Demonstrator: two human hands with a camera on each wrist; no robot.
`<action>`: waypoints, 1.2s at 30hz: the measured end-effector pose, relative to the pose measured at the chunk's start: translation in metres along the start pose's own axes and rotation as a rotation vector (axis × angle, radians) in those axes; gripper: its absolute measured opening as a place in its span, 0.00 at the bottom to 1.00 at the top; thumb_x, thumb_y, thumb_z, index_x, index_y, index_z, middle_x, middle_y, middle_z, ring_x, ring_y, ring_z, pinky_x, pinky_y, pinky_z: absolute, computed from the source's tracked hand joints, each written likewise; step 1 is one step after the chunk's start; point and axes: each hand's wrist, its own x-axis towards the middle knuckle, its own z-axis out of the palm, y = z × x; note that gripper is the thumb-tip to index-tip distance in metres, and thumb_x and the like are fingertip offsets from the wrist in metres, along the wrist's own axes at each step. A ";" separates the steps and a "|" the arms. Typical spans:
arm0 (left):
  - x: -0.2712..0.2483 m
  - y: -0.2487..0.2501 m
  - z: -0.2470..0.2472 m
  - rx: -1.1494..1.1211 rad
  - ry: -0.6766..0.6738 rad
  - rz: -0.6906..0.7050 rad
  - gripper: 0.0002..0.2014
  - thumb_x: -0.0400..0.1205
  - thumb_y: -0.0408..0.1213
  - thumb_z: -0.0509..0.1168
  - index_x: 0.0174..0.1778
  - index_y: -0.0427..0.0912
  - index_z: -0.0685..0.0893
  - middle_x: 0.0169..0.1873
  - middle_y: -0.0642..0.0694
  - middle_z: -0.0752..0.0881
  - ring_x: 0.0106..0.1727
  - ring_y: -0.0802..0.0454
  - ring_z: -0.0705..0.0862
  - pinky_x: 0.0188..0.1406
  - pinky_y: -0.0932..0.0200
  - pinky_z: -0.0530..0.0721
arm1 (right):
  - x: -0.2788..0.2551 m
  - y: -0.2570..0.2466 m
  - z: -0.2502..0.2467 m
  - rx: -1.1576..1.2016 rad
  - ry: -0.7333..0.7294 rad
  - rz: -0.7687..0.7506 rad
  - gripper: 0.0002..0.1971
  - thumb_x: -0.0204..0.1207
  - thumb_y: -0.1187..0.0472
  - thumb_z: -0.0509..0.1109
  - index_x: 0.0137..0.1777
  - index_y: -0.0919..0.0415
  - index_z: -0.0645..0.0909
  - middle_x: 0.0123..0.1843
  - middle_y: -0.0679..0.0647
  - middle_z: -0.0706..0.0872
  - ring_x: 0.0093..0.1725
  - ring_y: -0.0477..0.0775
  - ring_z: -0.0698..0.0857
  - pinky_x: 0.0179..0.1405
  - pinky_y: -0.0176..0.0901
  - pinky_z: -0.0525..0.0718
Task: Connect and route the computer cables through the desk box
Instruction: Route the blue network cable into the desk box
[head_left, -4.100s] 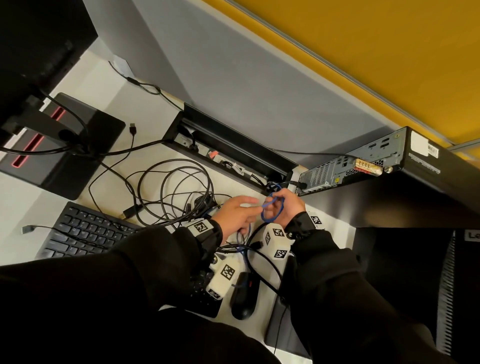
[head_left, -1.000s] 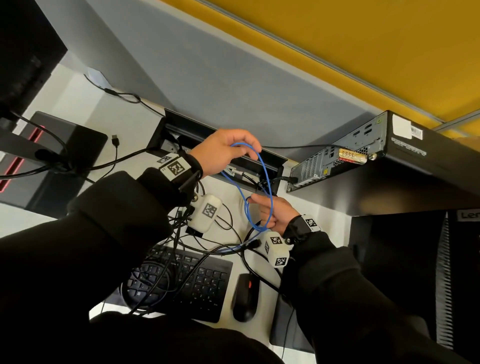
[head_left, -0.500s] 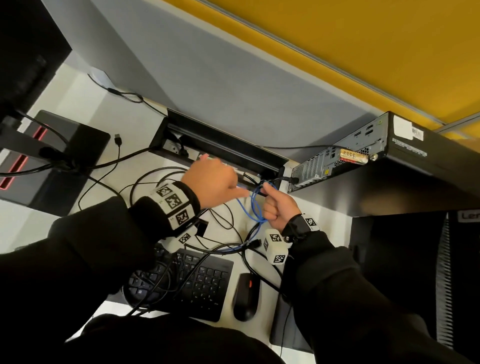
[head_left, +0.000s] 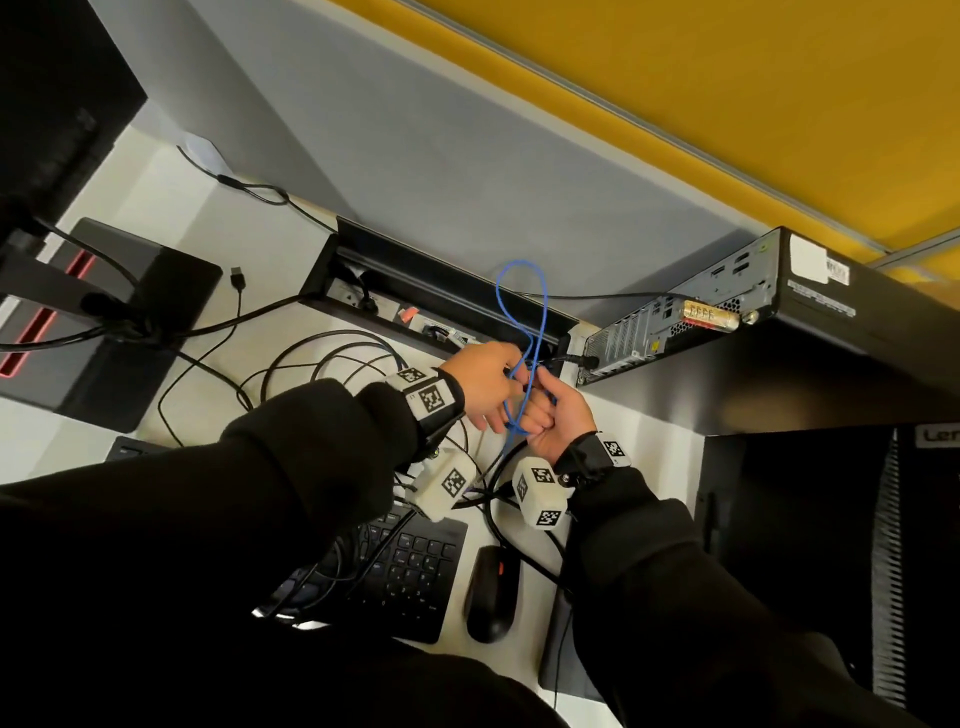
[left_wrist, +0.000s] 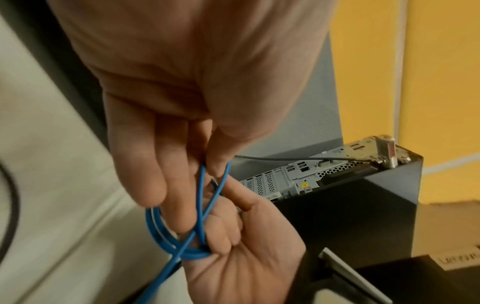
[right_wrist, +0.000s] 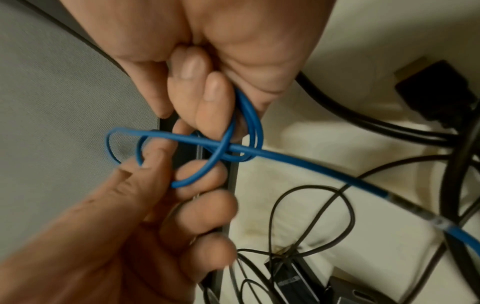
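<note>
A thin blue cable (head_left: 521, 291) stands in a tall loop above my two hands, just in front of the open black desk box (head_left: 452, 291). My left hand (head_left: 498, 395) pinches the loop's strands between thumb and fingers (left_wrist: 155, 164). Beside it my right hand (head_left: 545, 410) grips several small coils of the same cable (right_wrist: 249, 123) with curled fingers (right_wrist: 205, 96). From there the blue cable (right_wrist: 324, 170) trails away over the desk. The small black computer (head_left: 727, 317) lies on its side to the right, rear ports facing the box, with a black plug in it.
A tangle of black cables (head_left: 322, 364) lies left of my hands. A keyboard (head_left: 410, 577) and a mouse (head_left: 488, 592) sit near the front edge. A monitor base (head_left: 130, 322) is far left, with a loose USB plug (head_left: 236, 275) nearby. A grey partition (head_left: 415, 156) backs the desk.
My left hand came down from its raised reach and met the right hand in front of the box. A fresh tall loop of blue cable now stands above both hands.
</note>
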 end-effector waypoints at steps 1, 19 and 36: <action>0.001 0.002 -0.005 0.073 0.031 0.018 0.03 0.86 0.34 0.64 0.50 0.47 0.79 0.40 0.37 0.91 0.32 0.43 0.93 0.28 0.54 0.88 | 0.000 -0.001 0.001 -0.018 -0.001 -0.008 0.18 0.91 0.55 0.56 0.46 0.63 0.81 0.15 0.46 0.60 0.12 0.42 0.58 0.09 0.34 0.56; 0.002 -0.029 0.015 0.161 0.147 -0.007 0.18 0.80 0.48 0.74 0.32 0.37 0.89 0.27 0.44 0.83 0.32 0.50 0.80 0.37 0.55 0.78 | 0.002 0.008 -0.002 -0.088 0.050 -0.080 0.14 0.90 0.57 0.59 0.46 0.64 0.79 0.15 0.46 0.61 0.13 0.43 0.57 0.12 0.33 0.57; -0.027 0.021 -0.101 -1.302 0.053 0.065 0.15 0.91 0.43 0.55 0.52 0.41 0.86 0.33 0.47 0.85 0.24 0.55 0.81 0.23 0.63 0.80 | -0.005 0.013 -0.010 -0.129 0.082 -0.054 0.13 0.90 0.59 0.59 0.46 0.62 0.79 0.17 0.45 0.60 0.14 0.43 0.57 0.13 0.31 0.56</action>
